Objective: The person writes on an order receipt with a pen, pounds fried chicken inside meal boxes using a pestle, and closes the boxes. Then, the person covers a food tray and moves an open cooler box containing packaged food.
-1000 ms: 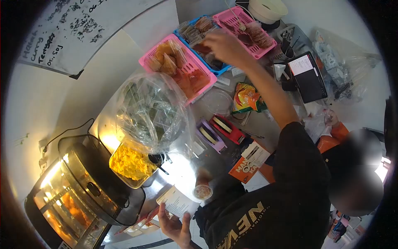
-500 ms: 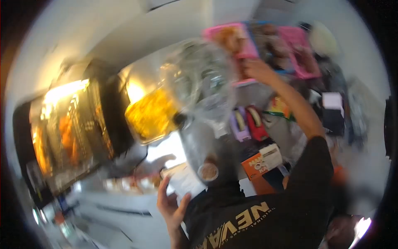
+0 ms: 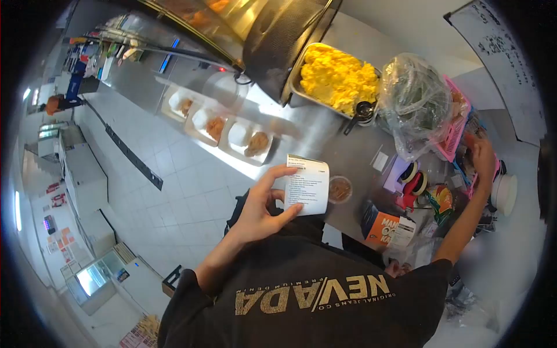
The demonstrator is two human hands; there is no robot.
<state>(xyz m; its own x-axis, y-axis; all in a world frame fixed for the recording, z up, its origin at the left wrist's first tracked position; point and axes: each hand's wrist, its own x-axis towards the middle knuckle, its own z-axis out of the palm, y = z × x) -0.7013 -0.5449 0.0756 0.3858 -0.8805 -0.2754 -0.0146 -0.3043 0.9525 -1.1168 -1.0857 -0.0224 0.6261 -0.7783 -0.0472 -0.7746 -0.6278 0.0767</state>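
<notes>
My left hand (image 3: 264,203) pinches a printed white paper slip (image 3: 307,185) between thumb and fingers. Just right of the slip, a round clear-lidded cup (image 3: 340,189) with brown contents stands on the metal counter. My right hand (image 3: 480,153) reaches out to the far right, over the pink basket (image 3: 455,130) and its neighbours; its fingertips are too unclear to show whether they hold anything. Between the hands lie a purple tape dispenser (image 3: 396,176), a red one (image 3: 407,200), an orange printed box (image 3: 383,228) and a green-yellow packet (image 3: 441,200).
A metal tray of yellow food (image 3: 336,78) holds a black scoop (image 3: 364,109). A large clear plastic bag (image 3: 415,98) sits beside it. Three boxes of rice and fried food (image 3: 214,126) line the counter's left edge near the glass warmer (image 3: 214,20). A person (image 3: 55,104) is far off.
The view has swung left, bringing the rice boxes and floor into sight. My left hand keeps the slip, now turned upright. My right hand has moved among the baskets, its exact shift unclear.
</notes>
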